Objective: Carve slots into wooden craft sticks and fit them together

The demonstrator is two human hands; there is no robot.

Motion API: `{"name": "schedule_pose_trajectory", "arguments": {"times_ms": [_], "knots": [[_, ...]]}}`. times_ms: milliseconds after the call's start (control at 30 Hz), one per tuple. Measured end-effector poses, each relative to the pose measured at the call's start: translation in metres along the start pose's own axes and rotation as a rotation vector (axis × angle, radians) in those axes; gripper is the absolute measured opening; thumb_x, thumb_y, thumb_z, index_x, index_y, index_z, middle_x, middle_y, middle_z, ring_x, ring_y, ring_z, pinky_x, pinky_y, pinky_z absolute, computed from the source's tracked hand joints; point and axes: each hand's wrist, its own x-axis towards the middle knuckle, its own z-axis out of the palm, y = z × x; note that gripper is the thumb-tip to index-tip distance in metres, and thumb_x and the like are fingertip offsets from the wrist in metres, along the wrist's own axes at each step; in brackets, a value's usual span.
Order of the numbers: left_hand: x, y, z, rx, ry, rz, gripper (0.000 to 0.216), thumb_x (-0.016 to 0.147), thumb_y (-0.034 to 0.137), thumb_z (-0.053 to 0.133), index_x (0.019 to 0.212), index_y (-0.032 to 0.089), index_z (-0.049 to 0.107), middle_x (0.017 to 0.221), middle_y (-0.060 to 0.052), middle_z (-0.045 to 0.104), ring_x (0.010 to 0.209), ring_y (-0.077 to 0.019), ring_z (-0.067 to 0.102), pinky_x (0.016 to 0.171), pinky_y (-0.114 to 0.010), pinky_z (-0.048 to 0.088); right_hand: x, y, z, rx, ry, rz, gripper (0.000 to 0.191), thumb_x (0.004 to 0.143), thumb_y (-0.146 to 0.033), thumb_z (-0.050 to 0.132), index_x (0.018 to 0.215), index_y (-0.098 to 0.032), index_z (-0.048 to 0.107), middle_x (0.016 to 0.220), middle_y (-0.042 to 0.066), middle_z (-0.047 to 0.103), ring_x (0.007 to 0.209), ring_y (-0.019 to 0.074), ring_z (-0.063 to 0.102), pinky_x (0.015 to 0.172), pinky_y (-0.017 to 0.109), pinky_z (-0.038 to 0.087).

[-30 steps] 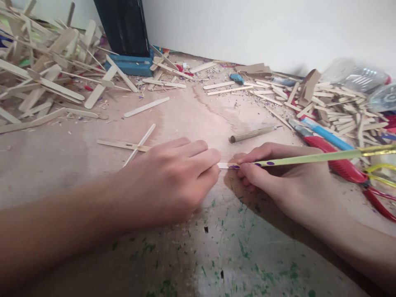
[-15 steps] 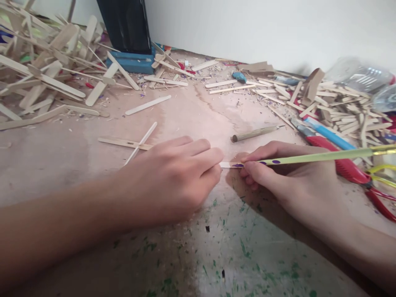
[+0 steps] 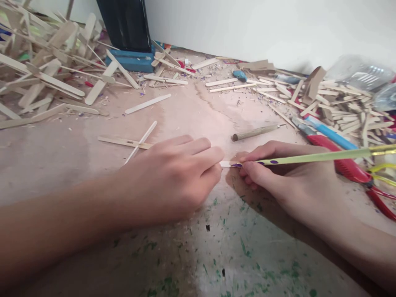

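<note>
My left hand (image 3: 179, 175) rests low over the table with its fingers curled together. A pale craft stick (image 3: 225, 164) pokes out from under those fingertips, and most of it is hidden. My right hand (image 3: 287, 177) pinches a slim pale green pencil (image 3: 318, 158) with purple spots and a gold band toward its far end. The pencil's point is at the exposed end of the craft stick; the exact contact is too small to tell. Behind my left hand, a thin white stick (image 3: 144, 138) crosses a wooden stick (image 3: 116, 141) with a small slot in it.
A wooden-handled pointed tool (image 3: 256, 133) lies beyond my right hand. To the right are a red-handled tool (image 3: 349, 165), a blue cutter (image 3: 331, 132), cut sticks (image 3: 346, 111) and clear plastic bottles (image 3: 368, 78). Piled craft sticks (image 3: 40, 78) and a dark upright object (image 3: 126, 24) stand at the back left.
Almost nothing differs. The pencil and my right fingertips have shifted very slightly left, and my left hand stays in place.
</note>
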Motion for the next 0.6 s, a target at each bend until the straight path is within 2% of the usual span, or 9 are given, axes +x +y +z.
{"name": "schedule_pose_trajectory", "arguments": {"times_ms": [267,433,600], "knots": [[-0.003,0.000,0.003,-0.017,0.017,-0.013,0.032,0.106,0.003,0.051,0.094,0.013,0.079,0.090,-0.006,0.071,0.082,-0.0245,0.063,0.074,-0.042,0.049,-0.002,0.006,0.002,0.022,0.021,-0.001,0.015,0.085,-0.030,0.084,0.074,-0.021,0.079,0.058,0.001,0.069,0.045,0.0110,0.058,0.039,0.019,0.039],[-0.003,0.000,0.006,0.006,0.031,-0.023,0.032,0.108,0.006,0.052,0.091,0.015,0.078,0.090,-0.006,0.071,0.082,-0.0237,0.062,0.073,-0.042,0.048,-0.004,0.008,0.002,0.064,0.013,0.017,0.017,0.087,-0.033,0.086,0.077,-0.021,0.080,0.063,0.003,0.073,0.052,0.0131,0.065,0.046,0.020,0.049],[-0.002,0.000,0.004,0.001,-0.008,-0.016,0.030,0.108,0.006,0.055,0.091,0.014,0.078,0.089,-0.006,0.072,0.082,-0.0230,0.063,0.073,-0.041,0.049,-0.007,0.013,0.004,0.081,0.011,0.029,0.021,0.093,-0.037,0.086,0.081,-0.020,0.083,0.064,0.004,0.074,0.049,0.0129,0.064,0.042,0.020,0.046]]}}
